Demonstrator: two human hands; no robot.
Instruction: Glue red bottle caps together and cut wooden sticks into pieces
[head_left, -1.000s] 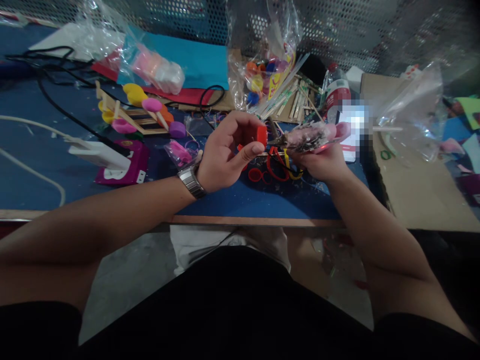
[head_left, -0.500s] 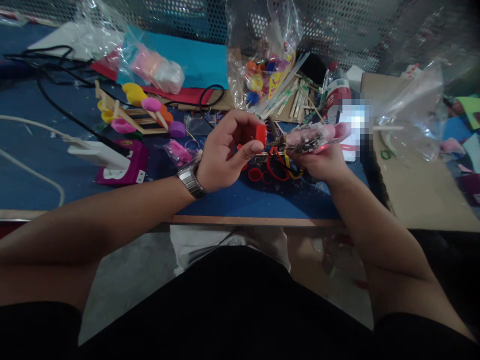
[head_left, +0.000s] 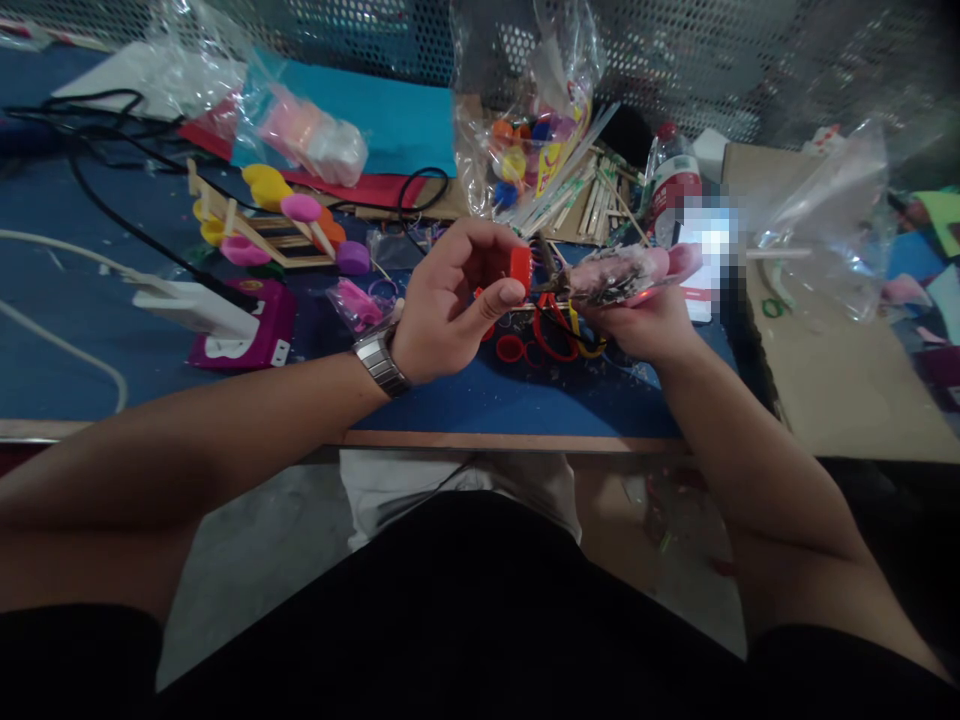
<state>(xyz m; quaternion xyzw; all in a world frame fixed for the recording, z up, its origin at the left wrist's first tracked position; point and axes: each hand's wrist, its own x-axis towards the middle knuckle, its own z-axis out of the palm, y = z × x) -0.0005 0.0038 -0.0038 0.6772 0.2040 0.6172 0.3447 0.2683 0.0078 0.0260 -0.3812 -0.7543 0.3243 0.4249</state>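
Between the thumb and fingers of my left hand (head_left: 454,305) is a small red cap-like piece (head_left: 520,273), its edge turned toward the right. My right hand (head_left: 649,325) is wrapped around a worn pink glue gun (head_left: 619,277) with dark smears on its body and a small red light by the grip. The glue gun's dark nozzle points left and ends close beside the red piece; whether they touch is hard to tell. Below them on the blue table lie a red round cap (head_left: 510,348) and red and yellow scissors-like handles (head_left: 555,335), partly hidden.
A stick frame with coloured caps (head_left: 259,225) stands left, behind a purple power socket (head_left: 259,325) with cables. Bagged caps (head_left: 510,165), wooden sticks (head_left: 596,205) and a bottle (head_left: 673,180) are at the back. A lit phone (head_left: 697,265) and cardboard (head_left: 847,380) lie right.
Hardly anything differs. My left hand and the red piece have shifted very slightly left; the glue gun stays beside it in my right hand.
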